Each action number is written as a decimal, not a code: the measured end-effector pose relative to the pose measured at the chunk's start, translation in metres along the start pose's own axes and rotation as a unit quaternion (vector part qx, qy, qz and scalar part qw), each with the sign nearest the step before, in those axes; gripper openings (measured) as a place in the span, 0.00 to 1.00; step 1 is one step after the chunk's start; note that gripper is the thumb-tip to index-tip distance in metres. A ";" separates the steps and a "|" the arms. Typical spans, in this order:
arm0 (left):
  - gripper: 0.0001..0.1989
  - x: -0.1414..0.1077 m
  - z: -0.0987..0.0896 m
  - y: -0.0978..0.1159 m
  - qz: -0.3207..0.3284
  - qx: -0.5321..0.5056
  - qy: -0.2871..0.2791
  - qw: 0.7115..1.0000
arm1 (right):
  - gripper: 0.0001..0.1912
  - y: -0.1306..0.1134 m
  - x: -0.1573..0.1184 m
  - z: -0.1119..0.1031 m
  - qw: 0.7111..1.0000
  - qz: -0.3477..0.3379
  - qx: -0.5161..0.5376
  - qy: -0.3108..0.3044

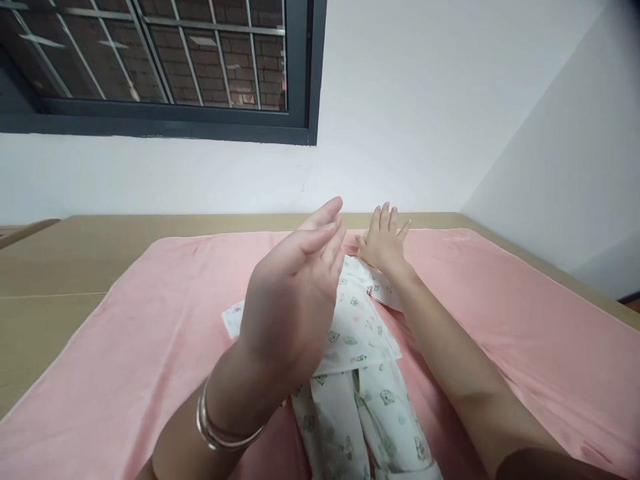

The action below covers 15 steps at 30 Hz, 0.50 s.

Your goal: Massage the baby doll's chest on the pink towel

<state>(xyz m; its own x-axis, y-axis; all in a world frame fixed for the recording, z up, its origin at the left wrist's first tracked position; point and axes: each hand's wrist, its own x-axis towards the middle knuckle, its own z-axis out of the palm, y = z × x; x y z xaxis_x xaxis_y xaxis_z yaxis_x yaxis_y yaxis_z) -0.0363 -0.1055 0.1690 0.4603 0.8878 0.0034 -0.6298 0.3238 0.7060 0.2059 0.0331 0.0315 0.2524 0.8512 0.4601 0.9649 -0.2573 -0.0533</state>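
Observation:
A white patterned top (357, 327) lies on a pink sheet (175, 333), its hem overlapping white patterned trousers (340, 420) nearer to me. My left hand (300, 287), with bangles on the wrist, is raised close to the camera over the top's left side. Its palm faces right, its fingers are stretched out, and it holds nothing. Beyond it, my right hand (385, 240) is at the neck end of the top, fingers spread. A small yellowish thing shows under that hand, mostly hidden; whether the hand touches it I cannot tell.
Around the pink sheet shows a tan surface (60, 267). A white wall (390, 133) stands behind it and another on the right. At the upper left is a dark-framed window (305, 80) with metal bars.

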 end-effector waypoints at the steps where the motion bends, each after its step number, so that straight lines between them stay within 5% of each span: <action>1: 0.29 -0.002 0.000 0.000 -0.005 -0.001 -0.004 1.000 | 0.43 0.000 0.000 0.001 1.000 0.002 0.003 -0.006; 4: 0.28 -0.005 0.001 -0.002 -0.017 -0.005 -0.017 1.000 | 0.43 -0.003 0.000 -0.009 0.999 0.029 0.011 -0.030; 7: 0.27 -0.002 0.002 -0.004 -0.014 -0.001 -0.007 1.000 | 0.42 -0.015 -0.011 -0.040 0.997 0.060 0.047 -0.030; 11: 0.27 0.000 0.004 -0.012 -0.022 -0.004 0.020 1.000 | 0.36 -0.037 -0.052 -0.101 0.981 -0.062 0.186 0.002; 15: 0.24 0.001 0.008 -0.018 -0.059 -0.012 -0.007 0.998 | 0.34 -0.059 -0.107 -0.141 0.931 -0.200 0.303 0.025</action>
<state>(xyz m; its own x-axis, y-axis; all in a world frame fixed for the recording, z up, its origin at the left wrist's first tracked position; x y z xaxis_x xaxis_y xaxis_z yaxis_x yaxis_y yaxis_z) -0.0193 -0.1133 0.1618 0.5406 0.8385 -0.0679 -0.5854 0.4330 0.6854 0.1117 -0.1070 0.1108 -0.1259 0.7973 0.5902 0.8490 0.3944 -0.3517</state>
